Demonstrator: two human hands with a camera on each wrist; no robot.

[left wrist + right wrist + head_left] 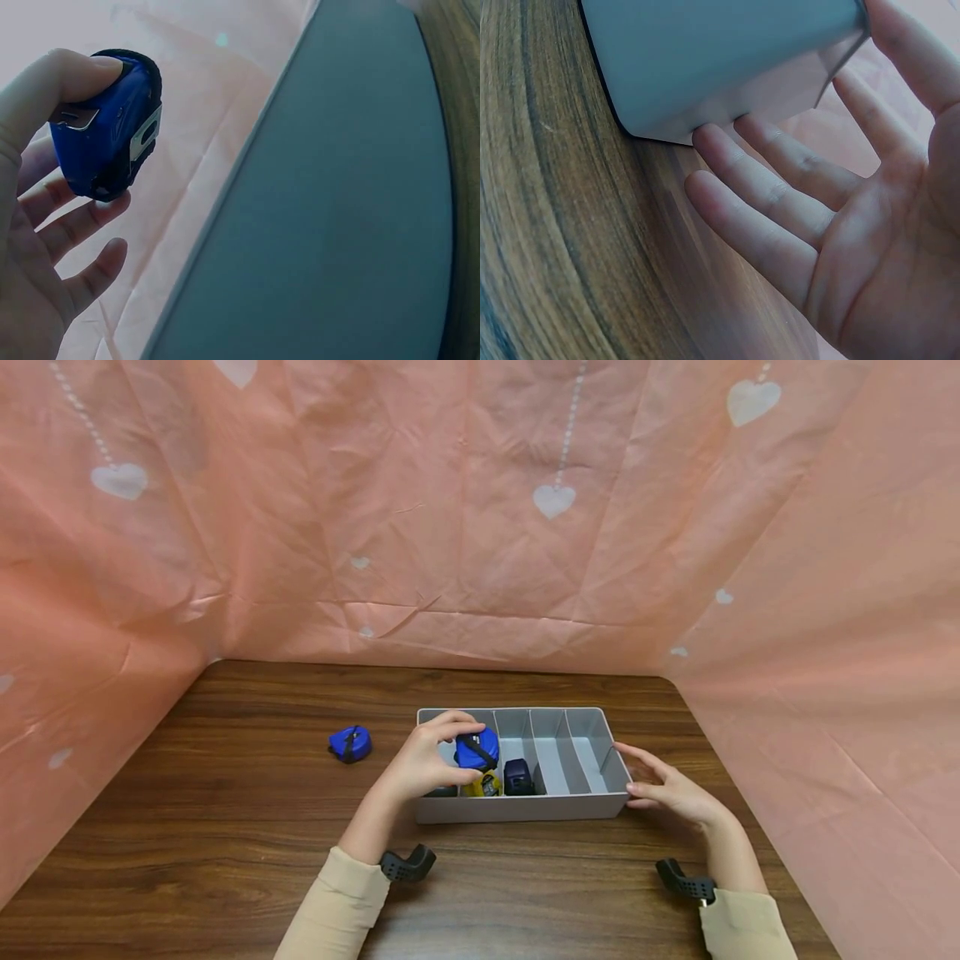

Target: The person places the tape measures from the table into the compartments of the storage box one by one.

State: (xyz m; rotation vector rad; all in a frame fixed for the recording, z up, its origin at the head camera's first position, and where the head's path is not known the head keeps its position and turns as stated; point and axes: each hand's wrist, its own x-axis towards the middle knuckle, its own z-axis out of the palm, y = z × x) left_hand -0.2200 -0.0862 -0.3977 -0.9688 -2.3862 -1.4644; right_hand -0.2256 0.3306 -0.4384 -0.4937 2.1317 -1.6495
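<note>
The left hand (422, 762) pinched a blue tape measure (476, 748) near the tray's (525, 809) left edge; slipping might have dropped it. The right hand (675, 792), fingers spread, touched the right edge.

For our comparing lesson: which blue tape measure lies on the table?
The blue tape measure left of the gray divided tray; the left hand holds the other.

A tape measure (351, 744) lies on the table (247, 810), left of the box (517, 810).
</note>
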